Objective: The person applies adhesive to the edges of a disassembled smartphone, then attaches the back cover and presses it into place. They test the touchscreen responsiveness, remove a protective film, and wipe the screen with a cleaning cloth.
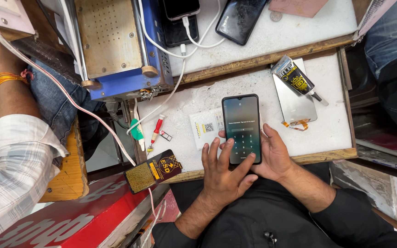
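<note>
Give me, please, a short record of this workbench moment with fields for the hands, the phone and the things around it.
left hand: fingers spread on the smartphone's lower screen
right hand: cradles the smartphone from behind and the side
smartphone: dark, screen lit with a keypad
work tray: white-topped, wooden rim
loose display panel: flat on the tray, orange flex cable at its lower edge
glue tube: black, lying across the panel
screwdriver: red-handled, left of the phone
bystander's arm: at far left, orange thread on the wrist
</note>
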